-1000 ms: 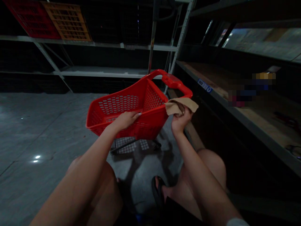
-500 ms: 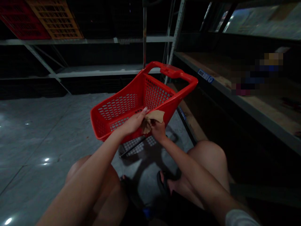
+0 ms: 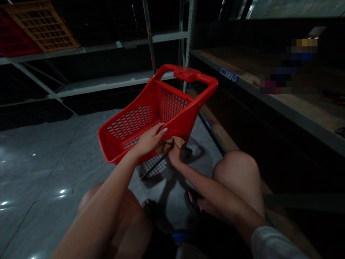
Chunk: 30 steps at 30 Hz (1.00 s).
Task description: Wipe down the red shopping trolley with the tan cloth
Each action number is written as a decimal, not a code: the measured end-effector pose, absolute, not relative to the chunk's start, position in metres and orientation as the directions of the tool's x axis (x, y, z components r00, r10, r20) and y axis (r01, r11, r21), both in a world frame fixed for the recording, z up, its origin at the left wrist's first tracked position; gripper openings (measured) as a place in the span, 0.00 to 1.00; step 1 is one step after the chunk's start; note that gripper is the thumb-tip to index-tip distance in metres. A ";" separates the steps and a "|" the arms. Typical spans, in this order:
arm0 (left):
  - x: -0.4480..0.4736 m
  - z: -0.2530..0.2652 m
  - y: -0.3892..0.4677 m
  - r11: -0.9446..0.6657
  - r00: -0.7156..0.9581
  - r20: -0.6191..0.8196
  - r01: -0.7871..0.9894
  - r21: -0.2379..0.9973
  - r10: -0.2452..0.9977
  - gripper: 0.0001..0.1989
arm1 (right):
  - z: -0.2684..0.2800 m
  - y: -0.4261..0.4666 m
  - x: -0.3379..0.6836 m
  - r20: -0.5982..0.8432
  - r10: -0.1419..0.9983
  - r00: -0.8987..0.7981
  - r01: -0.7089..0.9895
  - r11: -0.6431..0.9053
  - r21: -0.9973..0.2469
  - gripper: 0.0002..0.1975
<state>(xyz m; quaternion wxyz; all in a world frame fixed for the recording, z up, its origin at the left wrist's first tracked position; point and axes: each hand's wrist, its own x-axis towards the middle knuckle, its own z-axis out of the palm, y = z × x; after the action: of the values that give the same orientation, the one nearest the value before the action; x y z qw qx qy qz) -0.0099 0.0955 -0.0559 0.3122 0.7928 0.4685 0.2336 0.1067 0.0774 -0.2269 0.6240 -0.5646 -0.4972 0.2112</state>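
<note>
A small red plastic shopping cart (image 3: 126,135) with perforated sides stands before me. My left hand (image 3: 151,138) is closed over the cart's near rim, thumb uppermost, its other fingers partly hidden. Lower and to the right, against the outside of the near wall, my right hand (image 3: 175,153) is closed on a crumpled tan cloth (image 3: 179,142). The cloth bunches leftward beneath my left hand and touches the cart's side. Beyond both hands rises the cart's red handle (image 3: 185,74).
Metal shelving (image 3: 105,86) runs behind the cart, bearing a yellow crate (image 3: 47,25) and a red crate (image 3: 16,36). A wooden shelf (image 3: 215,57) with blue labels lies at right, a blurred-out patch above it. My knees flank the cart on the grey floor (image 3: 54,162).
My right hand has slid the tan cloth down and slightly left along the cart's outer side. My left hand remains at the rim. The view has shifted a little.
</note>
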 end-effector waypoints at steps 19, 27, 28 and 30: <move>-0.013 -0.049 0.091 -0.402 0.444 0.122 0.618 0.676 0.888 0.25 | -0.224 0.084 0.153 0.322 0.679 0.659 0.306 0.148 -0.940 0.16; -0.061 -0.046 0.104 -0.304 0.424 -0.139 0.807 0.506 0.895 0.26 | -0.210 0.098 0.177 0.291 0.653 0.699 0.247 0.161 -0.956 0.11; -0.062 -0.047 0.103 -0.288 0.406 -0.145 0.819 0.497 0.902 0.27 | -0.210 0.096 0.174 0.298 0.666 0.684 0.251 0.168 -0.953 0.11; -0.059 -0.051 0.100 -0.286 0.378 -0.111 0.834 0.472 0.919 0.28 | -0.214 0.088 0.159 0.296 0.731 0.615 0.257 0.169 -0.952 0.11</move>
<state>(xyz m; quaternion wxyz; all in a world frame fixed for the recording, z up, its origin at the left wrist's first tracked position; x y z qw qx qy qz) -0.0587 0.1000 -0.0505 0.2331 0.7968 0.5501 0.0911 0.1592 0.0878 -0.2138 0.6520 -0.6185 -0.3991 0.1816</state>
